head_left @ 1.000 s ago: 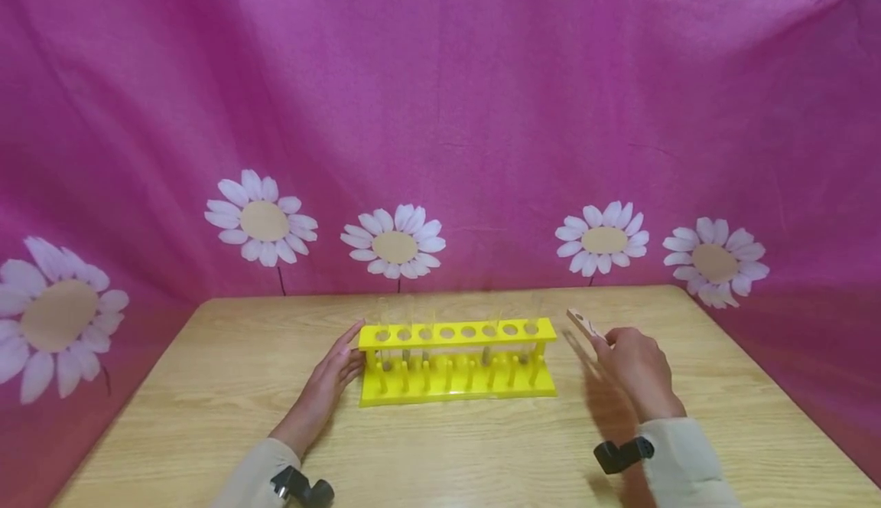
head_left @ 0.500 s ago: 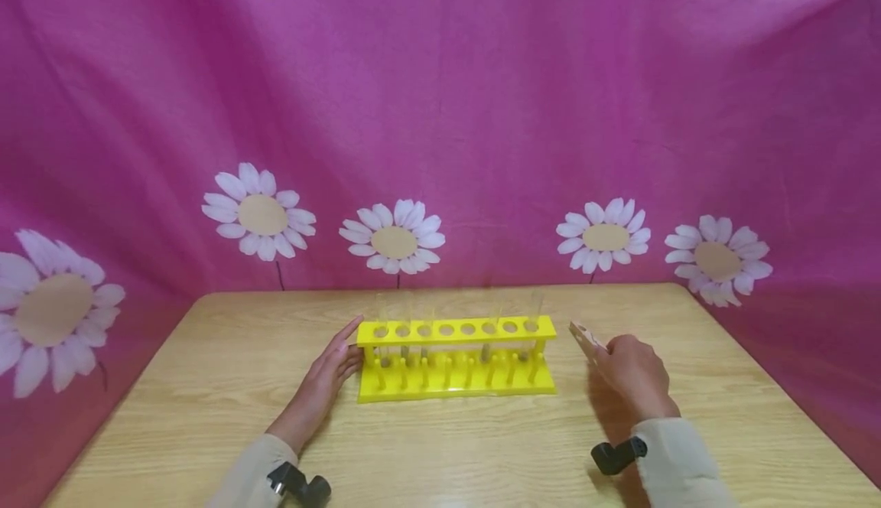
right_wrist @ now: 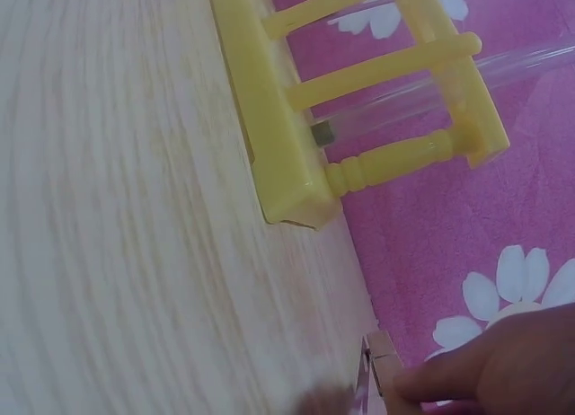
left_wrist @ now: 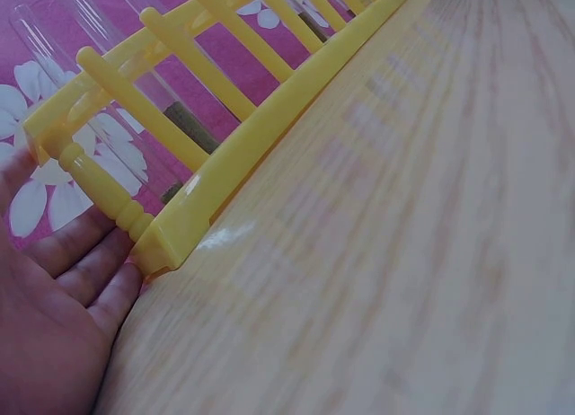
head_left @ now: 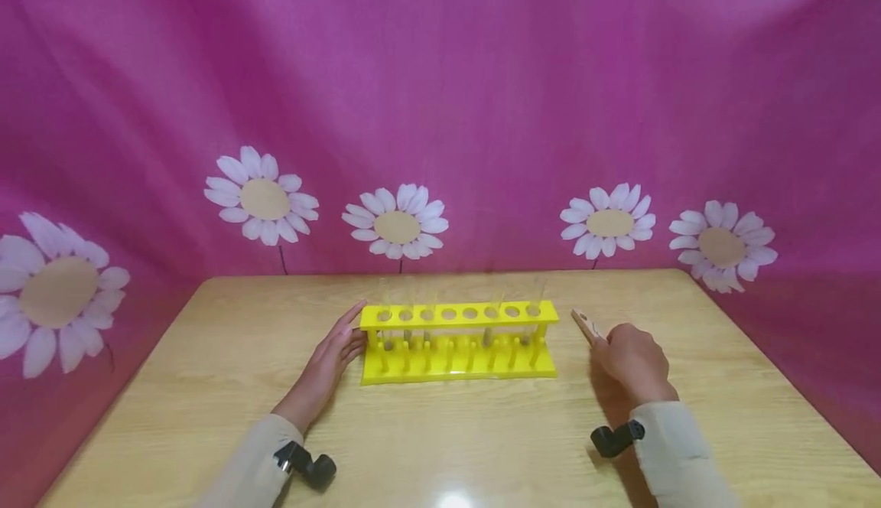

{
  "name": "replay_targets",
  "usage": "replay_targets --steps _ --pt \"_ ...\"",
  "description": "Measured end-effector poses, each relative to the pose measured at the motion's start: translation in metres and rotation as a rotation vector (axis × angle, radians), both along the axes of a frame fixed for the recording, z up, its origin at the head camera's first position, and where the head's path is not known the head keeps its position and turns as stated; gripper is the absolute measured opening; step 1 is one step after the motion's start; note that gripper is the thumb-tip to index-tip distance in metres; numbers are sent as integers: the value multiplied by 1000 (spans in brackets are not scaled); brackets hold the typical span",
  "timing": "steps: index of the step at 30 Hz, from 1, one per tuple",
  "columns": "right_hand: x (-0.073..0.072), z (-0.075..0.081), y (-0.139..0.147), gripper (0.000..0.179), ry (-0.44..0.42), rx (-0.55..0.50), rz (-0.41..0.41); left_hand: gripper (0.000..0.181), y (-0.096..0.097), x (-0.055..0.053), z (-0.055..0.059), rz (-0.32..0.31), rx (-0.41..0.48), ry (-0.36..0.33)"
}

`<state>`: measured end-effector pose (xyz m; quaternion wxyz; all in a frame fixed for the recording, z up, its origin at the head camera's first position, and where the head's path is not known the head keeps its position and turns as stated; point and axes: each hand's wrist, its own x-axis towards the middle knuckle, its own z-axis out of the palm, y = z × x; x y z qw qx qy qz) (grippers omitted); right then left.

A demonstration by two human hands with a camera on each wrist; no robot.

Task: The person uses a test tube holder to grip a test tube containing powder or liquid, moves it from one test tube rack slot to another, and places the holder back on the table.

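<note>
A yellow test tube rack (head_left: 458, 376) stands upright on the table. Clear test tubes (head_left: 537, 291) occupy several of its holes; dark matter lies at the bottom of some, such as this tube (left_wrist: 189, 123). At the rack's left end, my left hand (head_left: 329, 359) touches the end post and base with extended fingers, as the left wrist view shows. To the right of the rack, my right hand (head_left: 633, 363) pinches a wooden test tube holder (head_left: 586, 326). The holder's tip points forward and left, a short gap from the rack's right end. Part of the holder is hidden inside the hand.
The table (head_left: 482, 439) has a light wood-grain top. Behind it and along both sides hangs a magenta cloth (head_left: 482, 110) printed with large white daisies. A black camera mount (head_left: 616, 439) sits on each wrist.
The head view has tipped down slightly, so the rack and hands appear higher. The test tube holder turned a little in my right hand. My left hand stays at the rack's end.
</note>
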<state>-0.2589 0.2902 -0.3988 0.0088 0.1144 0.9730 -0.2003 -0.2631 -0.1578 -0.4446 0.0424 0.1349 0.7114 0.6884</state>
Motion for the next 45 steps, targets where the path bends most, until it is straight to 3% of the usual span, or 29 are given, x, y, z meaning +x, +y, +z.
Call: replay_targets --steps 3,10,26,35,40,45 --pt "-1 1 1 29 -10 -1 4 50 1 -2 1 -1 9 -4" --pt "5 -4 0 26 -26 -10 10 50 0 4 -2 2 -4 -21" --pt "13 5 -8 31 -122 -14 10 51 -5 11 -2 0 -19 -4" --pt "19 28 -14 47 -41 -20 63 51 -4 7 4 -5 -41 -13" --pt "22 46 -25 56 41 2 129 50 -5 5 8 21 -57 -18" --pt "29 58 -39 56 68 -43 191 49 -5 2 10 46 -98 -1"
